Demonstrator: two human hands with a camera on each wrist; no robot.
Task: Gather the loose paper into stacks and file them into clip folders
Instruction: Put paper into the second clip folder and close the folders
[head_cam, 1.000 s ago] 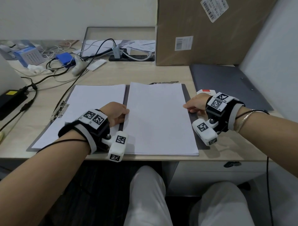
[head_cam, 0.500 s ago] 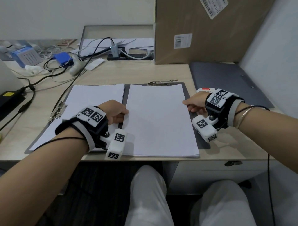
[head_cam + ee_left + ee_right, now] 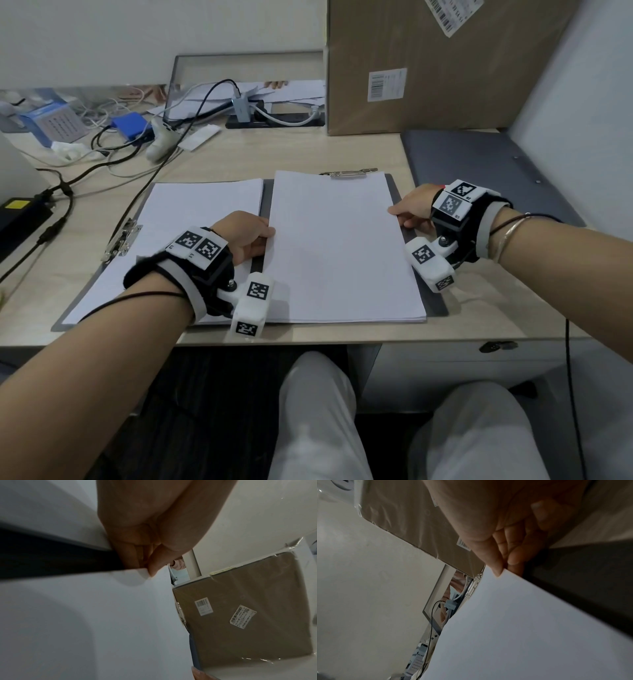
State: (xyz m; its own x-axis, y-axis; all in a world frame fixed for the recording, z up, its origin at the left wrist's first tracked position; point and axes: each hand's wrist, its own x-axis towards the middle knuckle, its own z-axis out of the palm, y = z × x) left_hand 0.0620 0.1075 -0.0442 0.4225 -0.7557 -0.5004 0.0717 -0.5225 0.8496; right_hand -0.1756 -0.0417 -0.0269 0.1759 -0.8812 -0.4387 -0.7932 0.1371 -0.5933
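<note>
While both hands (image 3: 245,236) (image 3: 412,209) pinch the paper stack (image 3: 339,250), it apparently lies flat on desk (image 3: 308,150) w/ box (image 3: 445,61).

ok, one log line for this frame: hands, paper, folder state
left hand: pinches paper stack left edge | right hand: pinches right edge | stack: on open clip folder, top at clip | not clipped yet

Light wood desk (image 3: 308,150): open clip folder (image 3: 435,301), cardboard box (image 3: 445,68), cables (image 3: 102,161), possibly charger (image 3: 20,216).

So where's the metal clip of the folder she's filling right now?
In the head view the metal clip lies at the far edge of the right-hand paper stack, just in front of the cardboard box, on the grey folder.
</note>
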